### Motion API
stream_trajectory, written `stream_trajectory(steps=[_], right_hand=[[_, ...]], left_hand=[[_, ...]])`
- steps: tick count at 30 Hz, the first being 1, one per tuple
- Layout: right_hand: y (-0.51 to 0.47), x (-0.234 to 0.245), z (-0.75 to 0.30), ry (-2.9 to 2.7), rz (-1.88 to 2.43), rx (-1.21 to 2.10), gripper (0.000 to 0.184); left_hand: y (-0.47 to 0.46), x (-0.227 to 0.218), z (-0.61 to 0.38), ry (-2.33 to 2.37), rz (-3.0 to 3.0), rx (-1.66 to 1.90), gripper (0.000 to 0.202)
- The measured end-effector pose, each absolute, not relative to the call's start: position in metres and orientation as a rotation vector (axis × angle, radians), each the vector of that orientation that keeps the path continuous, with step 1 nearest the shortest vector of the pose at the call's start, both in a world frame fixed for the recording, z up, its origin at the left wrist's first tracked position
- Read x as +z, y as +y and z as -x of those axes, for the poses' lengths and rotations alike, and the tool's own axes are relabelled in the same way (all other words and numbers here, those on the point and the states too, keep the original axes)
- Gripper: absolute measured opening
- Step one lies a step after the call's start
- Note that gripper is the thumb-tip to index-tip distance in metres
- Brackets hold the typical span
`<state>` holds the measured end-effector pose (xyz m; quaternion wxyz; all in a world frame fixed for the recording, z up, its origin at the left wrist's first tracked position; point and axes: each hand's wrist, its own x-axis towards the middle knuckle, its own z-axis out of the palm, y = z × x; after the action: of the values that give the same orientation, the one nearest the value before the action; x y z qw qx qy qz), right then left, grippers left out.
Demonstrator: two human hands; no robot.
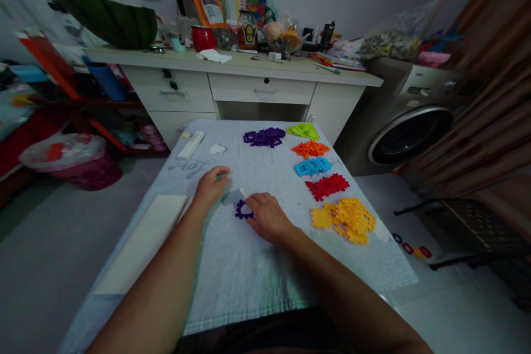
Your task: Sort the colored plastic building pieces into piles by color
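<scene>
Both my hands rest on a cloth-covered table (257,265). My left hand (211,187) lies curled with its fingers closed on a small pale piece I cannot name. My right hand (267,214) has its fingertips pressed on a small purple interlocking piece (241,210) in the middle of the cloth. Sorted heaps of the same plastic pieces lie beyond: purple (264,136), lime green (303,131), orange (310,149), light blue (313,166), red (327,186) and yellow (345,219).
A white tube (191,145) and a crumpled white scrap (217,149) lie at the table's far left, a flat white board (143,243) along its left edge. A cluttered desk (249,74) stands behind, a washing machine (409,133) to the right, a black chair (468,232) near it.
</scene>
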<state>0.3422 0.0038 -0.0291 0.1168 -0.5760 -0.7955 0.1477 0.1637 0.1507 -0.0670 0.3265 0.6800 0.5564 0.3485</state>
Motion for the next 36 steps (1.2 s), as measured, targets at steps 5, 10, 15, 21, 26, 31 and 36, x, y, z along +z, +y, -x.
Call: stream_trajectory(steps=[5, 10, 15, 21, 26, 31, 36], right_hand=[[0.004, -0.020, -0.355, -2.340, 1.686, 0.406, 0.045], [0.016, 0.013, -0.392, -2.317, 1.630, 0.370, 0.040], [0.058, 0.031, -0.434, -2.311, 1.634, 0.233, 0.041], [0.136, 0.017, -0.460, -2.113, 1.868, 0.157, 0.034], [0.195, 0.000, -0.454, -1.828, 1.992, 0.083, 0.027], [0.234, -0.012, -0.441, -1.618, 1.994, 0.108, 0.024], [0.253, -0.017, -0.430, -1.496, 1.961, 0.147, 0.032]], left_hand=[[0.153, -0.068, -0.163, 1.469, -1.797, 0.909, 0.036], [0.154, -0.071, -0.162, 1.483, -1.839, 0.890, 0.036], [0.154, -0.074, -0.161, 1.488, -1.893, 0.875, 0.037], [0.154, -0.074, -0.161, 1.485, -1.951, 0.895, 0.038], [0.155, -0.076, -0.161, 1.488, -1.981, 0.893, 0.039], [0.156, -0.076, -0.160, 1.500, -1.990, 0.894, 0.037], [0.156, -0.075, -0.161, 1.506, -1.984, 0.870, 0.036]])
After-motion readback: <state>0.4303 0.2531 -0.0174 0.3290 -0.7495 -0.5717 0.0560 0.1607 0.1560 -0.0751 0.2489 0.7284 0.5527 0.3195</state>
